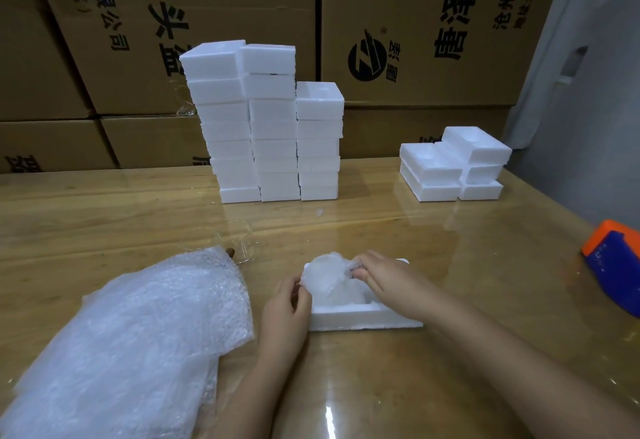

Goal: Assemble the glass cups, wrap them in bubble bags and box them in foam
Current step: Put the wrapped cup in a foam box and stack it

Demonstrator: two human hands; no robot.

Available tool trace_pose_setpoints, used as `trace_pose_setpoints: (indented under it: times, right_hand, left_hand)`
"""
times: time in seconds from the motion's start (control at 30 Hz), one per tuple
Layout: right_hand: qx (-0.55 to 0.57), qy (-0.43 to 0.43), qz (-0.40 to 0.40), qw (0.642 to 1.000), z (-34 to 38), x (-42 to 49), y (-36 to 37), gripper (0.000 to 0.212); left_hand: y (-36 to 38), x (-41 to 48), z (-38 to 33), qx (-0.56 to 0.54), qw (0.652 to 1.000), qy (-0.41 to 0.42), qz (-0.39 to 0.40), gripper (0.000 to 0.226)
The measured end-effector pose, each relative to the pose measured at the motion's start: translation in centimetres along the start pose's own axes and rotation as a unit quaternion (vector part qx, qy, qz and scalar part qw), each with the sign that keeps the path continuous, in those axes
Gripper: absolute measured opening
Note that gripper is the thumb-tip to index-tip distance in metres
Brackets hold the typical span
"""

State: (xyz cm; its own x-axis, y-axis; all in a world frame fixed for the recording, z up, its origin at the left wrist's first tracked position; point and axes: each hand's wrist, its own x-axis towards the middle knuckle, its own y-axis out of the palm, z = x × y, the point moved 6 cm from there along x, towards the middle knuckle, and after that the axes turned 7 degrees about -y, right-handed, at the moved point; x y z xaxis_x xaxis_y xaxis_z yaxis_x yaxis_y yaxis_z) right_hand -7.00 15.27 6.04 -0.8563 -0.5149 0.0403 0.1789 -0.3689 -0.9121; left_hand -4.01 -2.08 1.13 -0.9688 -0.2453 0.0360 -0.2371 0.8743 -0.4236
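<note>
Both hands are on the bubble-wrapped cup (325,281): the left hand (285,305) has curled fingers pinching the wrap at its left edge, and the right hand (384,282) pinches the wrap's upper right between thumb and fingers. The bundle sits in the left end of the foam tray (367,319), half poking out of the cavity. It's a roundish lump, so I can't tell which way the cup inside points. The tray's long side runs left to right on the wooden table (450,230).

Just left of the tray there's a pile of bubble bags (138,327), with clear glass cups (239,243) behind the pile. Well behind the tray are tall foam stacks (270,127), and back right a lower foam stack (453,165). Far right of the tray is an orange and blue thing (613,265), can't tell what. The cartons (415,23) at the back have sideways print: "唐泽A", "有限公司", "(西区)" and a round black logo
</note>
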Motion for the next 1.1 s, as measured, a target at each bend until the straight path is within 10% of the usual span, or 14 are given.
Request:
trace_pose_setpoints:
  times: [0.33,0.6,0.8,0.93,1.1]
  right_hand:
    - [0.021,-0.018,0.004,1.0,-1.6,-0.2,1.3,0.016]
    - [-0.183,-0.061,-0.048,0.98,-1.3,0.2,0.8,0.03]
    - [0.111,-0.037,-0.014,0.993,0.4,0.5,1.2,0.064]
    - [0.075,-0.053,-0.013,0.996,1.6,1.2,1.9,0.062]
    - [0.058,-0.061,-0.049,0.995,1.5,1.0,2.1,0.056]
  left_hand:
    - [0.1,-0.3,-0.6,0.052,0.995,0.072,-0.034,0.029]
    - [-0.6,-0.8,-1.3,0.103,0.978,0.142,-0.114,0.007]
    - [-0.6,-0.9,-1.3,0.103,0.975,0.146,-0.128,0.012]
    - [-0.6,-0.3,-0.7,0.014,0.995,0.083,-0.053,0.014]
    - [-0.3,-1.1,-3.0,0.225,0.946,0.218,-0.085,0.018]
